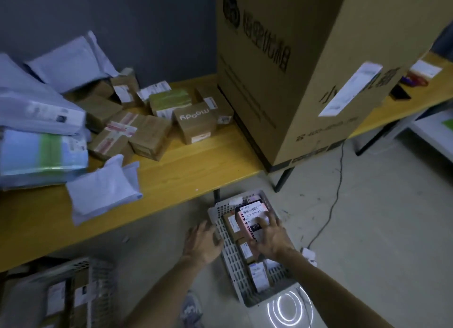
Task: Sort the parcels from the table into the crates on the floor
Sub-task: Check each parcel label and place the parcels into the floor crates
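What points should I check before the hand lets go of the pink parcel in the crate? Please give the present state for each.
1. Right hand grips the pink parcel: ok.
2. Parcel is over the grey crate, inside its rim: ok.
3. Parcel already rests on the boxes below: cannot tell.
4. Left hand is outside the crate, at its wall: ok.
5. More parcels wait on the yellow table: ok.
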